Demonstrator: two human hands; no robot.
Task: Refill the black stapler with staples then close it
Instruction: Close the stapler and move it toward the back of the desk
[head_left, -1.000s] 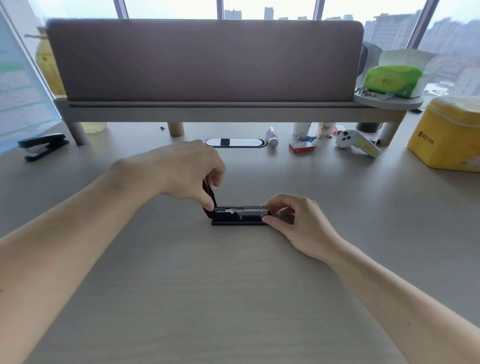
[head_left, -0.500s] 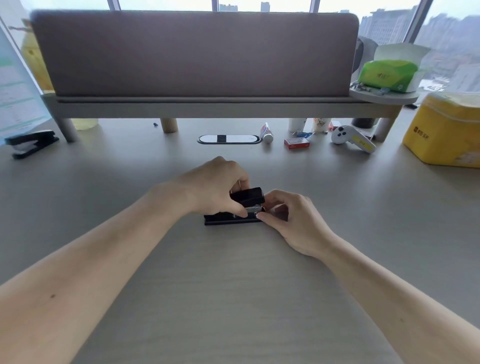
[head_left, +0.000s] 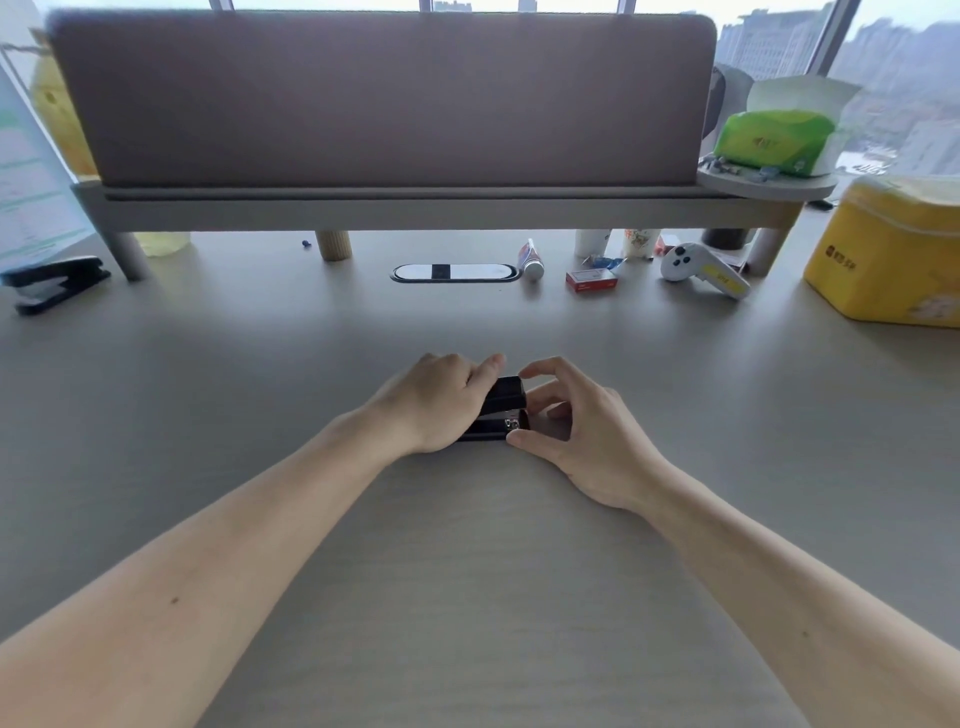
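Note:
A small black stapler (head_left: 501, 410) lies on the desk in the middle of the view, its lid down close over the metal magazine, whose front end shows. My left hand (head_left: 441, 400) lies over the stapler's top and rear, fingers pressing on the lid. My right hand (head_left: 576, 426) is at the stapler's front end: the thumb touches the base, the fingers arch apart just beside the lid. A red staple box (head_left: 591, 281) sits further back on the desk.
A second black stapler (head_left: 52, 283) lies at the far left. At the back stand a raised shelf with a fabric screen (head_left: 384, 104), a white controller (head_left: 704, 270), a glue tube (head_left: 531, 260), cups, and a yellow container (head_left: 893, 254) at the right.
The lid stood upright in my left hand a second ago; it has been swung down onto the magazine. My right hand's fingers have lifted off the front end.

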